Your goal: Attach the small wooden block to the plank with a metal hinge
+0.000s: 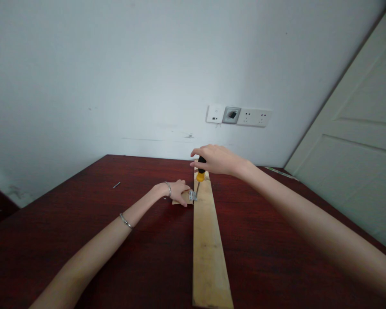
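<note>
My right hand (214, 159) is closed around the black and yellow handle of a screwdriver (200, 175), gripping it from above. Its shaft slants down to a small metal hinge (193, 195), where the tip meets the right-hand leaf. That hinge bridges a long wooden plank (209, 240) and a short wooden board (177, 202) on the plank's left side. Across the short board lies my left hand (179, 191), thumb on the near side and fingers on the far side, holding it beside the hinge. Part of the short board is hidden under this hand.
The dark red table (141, 266) meets a white wall at the back. Left of my left hand lies a small thin metal piece (116, 185). Wall sockets (252, 117) sit above the table, and a flat strip (279, 172) lies near its back right edge, beside a pale door (360, 141).
</note>
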Motion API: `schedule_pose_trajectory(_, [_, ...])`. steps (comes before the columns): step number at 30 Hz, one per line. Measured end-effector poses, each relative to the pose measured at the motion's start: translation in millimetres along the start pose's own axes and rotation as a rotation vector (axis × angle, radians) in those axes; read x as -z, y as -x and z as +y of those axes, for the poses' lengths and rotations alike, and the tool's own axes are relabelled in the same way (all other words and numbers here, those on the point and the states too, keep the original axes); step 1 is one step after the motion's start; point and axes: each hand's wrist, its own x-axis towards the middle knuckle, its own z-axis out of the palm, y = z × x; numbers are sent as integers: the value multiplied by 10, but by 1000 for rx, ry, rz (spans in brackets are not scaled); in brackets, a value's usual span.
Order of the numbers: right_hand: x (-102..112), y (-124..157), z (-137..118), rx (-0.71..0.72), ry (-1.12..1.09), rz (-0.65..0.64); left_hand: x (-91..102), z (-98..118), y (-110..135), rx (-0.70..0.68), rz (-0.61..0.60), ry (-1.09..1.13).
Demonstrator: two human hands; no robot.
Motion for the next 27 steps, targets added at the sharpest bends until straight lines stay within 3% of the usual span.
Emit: schedule_pose_trajectory(27, [-3, -12, -6, 21, 8, -8, 19, 42, 15, 11, -14, -22])
